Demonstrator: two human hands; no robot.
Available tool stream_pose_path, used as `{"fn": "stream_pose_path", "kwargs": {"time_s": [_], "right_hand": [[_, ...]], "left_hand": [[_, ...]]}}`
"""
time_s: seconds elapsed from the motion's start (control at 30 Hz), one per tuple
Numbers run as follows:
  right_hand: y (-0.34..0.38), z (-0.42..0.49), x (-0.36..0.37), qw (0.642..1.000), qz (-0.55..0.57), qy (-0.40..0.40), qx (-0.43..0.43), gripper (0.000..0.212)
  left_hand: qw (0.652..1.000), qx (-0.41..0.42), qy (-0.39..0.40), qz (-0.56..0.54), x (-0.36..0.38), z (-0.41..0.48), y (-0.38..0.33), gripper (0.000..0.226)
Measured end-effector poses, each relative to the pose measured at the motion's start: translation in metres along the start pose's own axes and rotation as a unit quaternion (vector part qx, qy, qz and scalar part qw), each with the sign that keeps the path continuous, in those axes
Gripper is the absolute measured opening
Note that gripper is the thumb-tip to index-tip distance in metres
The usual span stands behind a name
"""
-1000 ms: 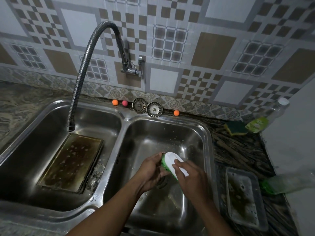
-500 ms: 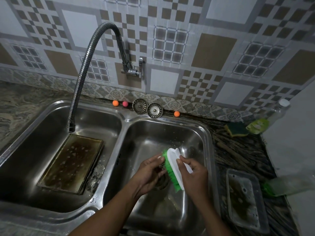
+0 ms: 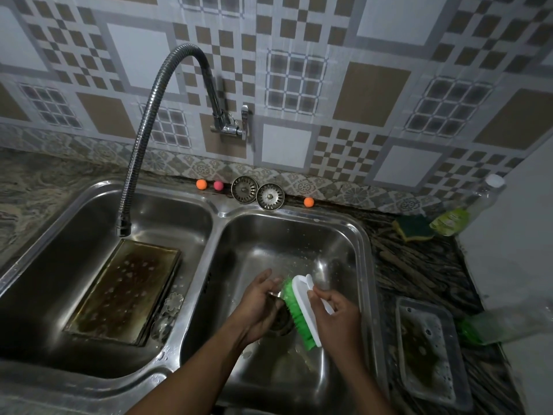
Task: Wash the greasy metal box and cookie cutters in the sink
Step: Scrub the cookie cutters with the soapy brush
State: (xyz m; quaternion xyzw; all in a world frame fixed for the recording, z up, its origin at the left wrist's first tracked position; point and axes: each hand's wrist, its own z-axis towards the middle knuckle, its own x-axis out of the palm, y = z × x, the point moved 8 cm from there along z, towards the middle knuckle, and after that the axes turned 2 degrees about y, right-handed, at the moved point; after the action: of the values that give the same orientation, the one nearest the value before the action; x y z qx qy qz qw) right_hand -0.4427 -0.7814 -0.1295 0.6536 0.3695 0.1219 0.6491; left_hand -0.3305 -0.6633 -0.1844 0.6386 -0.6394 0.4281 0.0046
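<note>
Head view: one stainless double sink (image 3: pixel 217 214) is set in a veined stone table (image 3: pixel 419 265). One rectangular metal box (image 3: pixel 122 292) lies flat in the left basin, brown with grease and dotted with droplets. Two cookie cutters (image 3: pixel 173 302) rest just beside its right edge, the clearer one flower-shaped.

Over the right basin's drain, the left hand (image 3: pixel 257 307) curls its fingers around a small metal piece (image 3: pixel 274 295), its shape mostly hidden. The right hand (image 3: pixel 338 316) grips one brush (image 3: pixel 300 307) with a white plastic back, its green bristles against that piece.

One ribbed flexible tap (image 3: pixel 143 130) hangs over the left basin. Behind the sink stand two round strainers (image 3: pixel 244 189), two orange balls (image 3: pixel 201 184) and one pink ball (image 3: pixel 218 185). To the right lie one sponge (image 3: pixel 414 227), two clear bottles (image 3: pixel 466 211) and one clear plastic tray (image 3: pixel 431 351).
</note>
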Motion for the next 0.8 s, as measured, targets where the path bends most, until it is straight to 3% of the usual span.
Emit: {"fn": "stream_pose_path", "kwargs": {"time_s": [0.1,0.3,0.4,0.5,0.63,0.8], "right_hand": [[0.002,-0.005,0.007,0.999,-0.022,0.031,-0.006,0.014],[0.006,-0.009,0.009,0.997,-0.057,0.012,-0.046,0.012],[0.005,-0.005,0.01,0.991,-0.115,-0.003,-0.066,0.009],[0.009,-0.005,0.004,0.993,-0.068,-0.059,-0.072,0.011],[0.019,-0.003,0.017,0.994,-0.076,-0.01,-0.083,0.01],[0.023,0.002,0.013,0.986,-0.101,-0.025,-0.127,0.009]], "left_hand": [[0.999,0.014,0.001,0.042,0.0,-0.001,0.002,0.037],[0.994,0.001,-0.047,0.103,-0.006,-0.004,0.008,0.073],[0.992,-0.018,-0.042,0.119,-0.005,-0.006,0.011,0.065],[0.988,-0.018,-0.056,0.145,-0.004,-0.008,0.01,0.057],[0.987,-0.052,-0.058,0.14,-0.003,-0.008,0.018,0.066],[0.992,-0.035,-0.076,0.097,-0.003,-0.008,0.012,0.064]]}}
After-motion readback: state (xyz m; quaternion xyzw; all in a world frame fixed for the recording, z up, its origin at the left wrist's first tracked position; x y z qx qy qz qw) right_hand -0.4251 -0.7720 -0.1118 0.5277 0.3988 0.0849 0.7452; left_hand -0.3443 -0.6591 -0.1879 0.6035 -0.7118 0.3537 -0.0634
